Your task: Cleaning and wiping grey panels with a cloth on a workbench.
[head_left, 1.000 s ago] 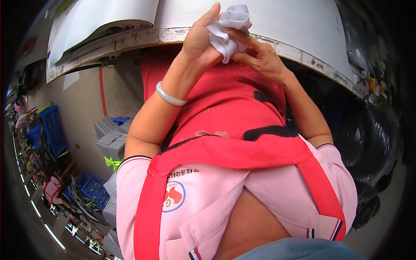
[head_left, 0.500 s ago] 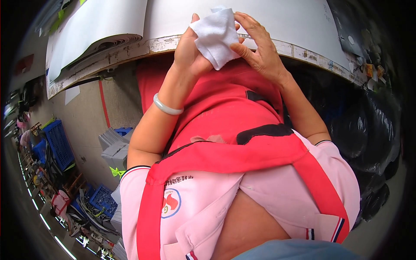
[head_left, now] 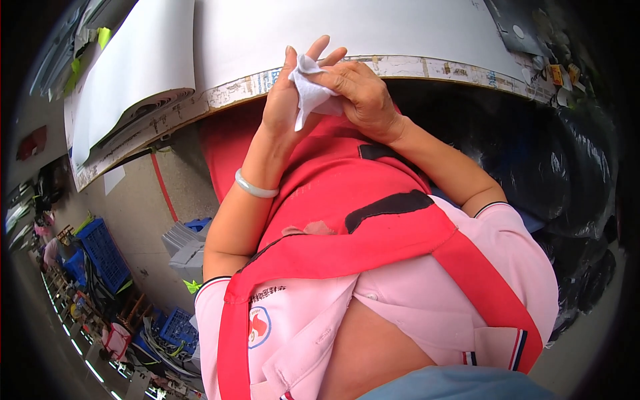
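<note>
A small white cloth, bunched and creased, lies against the palm of my left hand. That hand is turned up, its thumb raised and its fingers stretched out and apart beyond the cloth. My right hand comes across from the right, its fingers curled and closed on the cloth, pressing it against the left hand. Part of the left fingers is hidden behind the right hand and the cloth. Both hands are raised in front of the near edge of a white-topped table.
A thick folded stack of white sheets rests on the table's left. A dark flat piece lies at its far right. Black plastic bags bulge below on the right. Blue crates and grey stacked pieces stand on the left floor.
My right hand has moved left and closed on the cloth, which was spread wider and is now bunched. The left hand has shifted slightly left and down in the view.
</note>
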The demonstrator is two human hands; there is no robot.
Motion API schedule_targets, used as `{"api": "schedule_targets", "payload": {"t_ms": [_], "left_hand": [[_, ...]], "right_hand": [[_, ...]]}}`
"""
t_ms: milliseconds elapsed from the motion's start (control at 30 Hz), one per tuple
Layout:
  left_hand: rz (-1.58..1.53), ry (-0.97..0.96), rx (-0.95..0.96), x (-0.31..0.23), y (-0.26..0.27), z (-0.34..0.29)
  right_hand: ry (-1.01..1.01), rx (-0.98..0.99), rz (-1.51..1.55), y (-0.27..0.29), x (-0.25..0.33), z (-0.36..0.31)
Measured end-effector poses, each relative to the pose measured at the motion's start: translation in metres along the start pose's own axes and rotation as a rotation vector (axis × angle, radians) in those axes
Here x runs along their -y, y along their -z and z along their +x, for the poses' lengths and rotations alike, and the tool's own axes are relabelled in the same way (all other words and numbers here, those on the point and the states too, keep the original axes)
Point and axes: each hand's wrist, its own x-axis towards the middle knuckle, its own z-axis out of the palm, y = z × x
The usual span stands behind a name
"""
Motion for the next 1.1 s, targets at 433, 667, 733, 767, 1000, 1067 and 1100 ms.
{"api": "schedule_targets", "payload": {"t_ms": [433, 667, 733, 767, 1000, 1067, 1100], "left_hand": [[0.243, 0.199, -0.164, 0.021, 0.061, -0.008], [0.262, 0.220, -0.257, 0.025, 0.074, -0.012], [0.315, 0.229, -0.261, 0.028, 0.069, -0.007], [0.368, 0.225, -0.285, 0.027, 0.063, -0.009], [0.527, 0.184, -0.357, 0.029, 0.055, -0.016], [0.524, 0.173, -0.371, 0.027, 0.057, -0.022], [0.571, 0.178, -0.363, 0.027, 0.055, -0.022]], "right_hand": [[-0.588, -0.535, -0.846, 0.351, -0.211, -0.097], [-0.924, -0.559, -0.921, 0.442, -0.299, -0.153], [-1.134, -0.273, -0.848, 0.440, -0.317, -0.169], [-1.131, -0.262, -0.818, 0.431, -0.321, -0.171], [-0.560, -0.498, -0.811, 0.341, -0.262, -0.116], [-0.613, -0.366, -0.660, 0.293, -0.233, -0.090], [-0.624, -0.320, -0.730, 0.279, -0.226, -0.088]]}}
